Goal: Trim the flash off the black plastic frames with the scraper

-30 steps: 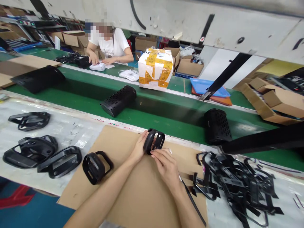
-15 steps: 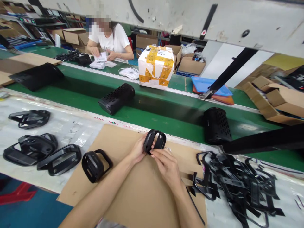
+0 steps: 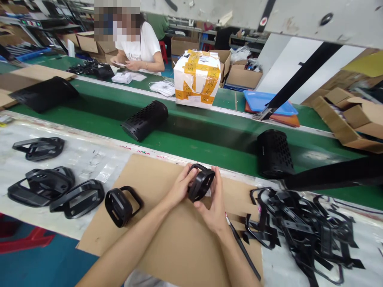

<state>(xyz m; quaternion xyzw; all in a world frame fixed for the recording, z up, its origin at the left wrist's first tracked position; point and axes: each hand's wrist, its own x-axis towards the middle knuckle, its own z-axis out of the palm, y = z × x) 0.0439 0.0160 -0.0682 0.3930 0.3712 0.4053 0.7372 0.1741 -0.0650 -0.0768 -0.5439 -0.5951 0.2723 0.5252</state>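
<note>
Both of my hands hold one black oval plastic frame part (image 3: 201, 184) just above a brown cardboard sheet (image 3: 167, 239). My left hand (image 3: 178, 186) grips its left side. My right hand (image 3: 213, 205) cups it from the right and below, fingers up along its far edge. To the left on the cardboard lies a similar black frame part with a loop (image 3: 121, 204). A tangled pile of thin black plastic pieces (image 3: 302, 233) lies right of my right hand.
Several larger black frames (image 3: 56, 191) lie on the left of the bench. Behind runs a green conveyor (image 3: 194, 139) carrying two perforated black cylinder housings (image 3: 145, 120) (image 3: 274, 154). A taped white box (image 3: 196, 77) and a seated person (image 3: 136, 46) are beyond.
My right hand has turned from pressing on top of the part to cupping it from the side, and the part has tilted. The camera has shifted slightly.
</note>
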